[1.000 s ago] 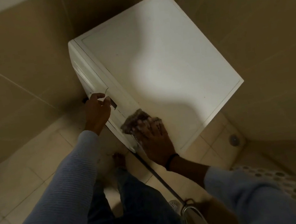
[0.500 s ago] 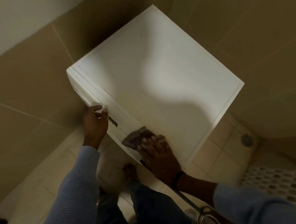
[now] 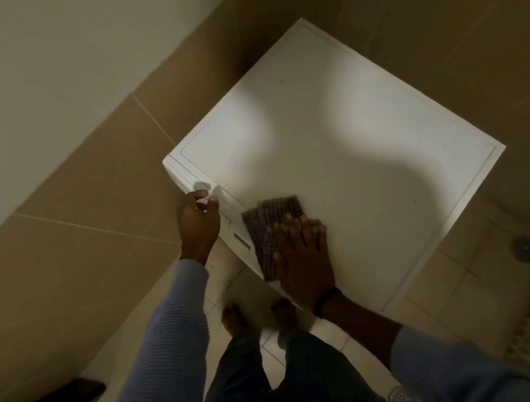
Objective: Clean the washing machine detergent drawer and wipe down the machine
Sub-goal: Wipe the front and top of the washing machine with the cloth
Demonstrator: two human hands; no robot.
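My right hand lies flat, pressing a brown checked cloth onto the white boxy washing machine. My left hand curls at its front edge; I cannot tell if it grips.

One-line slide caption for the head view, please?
Right hand presses a brown checked cloth on the white washing machine; left hand at its front edge.

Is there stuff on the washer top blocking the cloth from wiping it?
Nothing visible does. The right hand presses the cloth flat at the washer's front edge; no objects sit beyond it.
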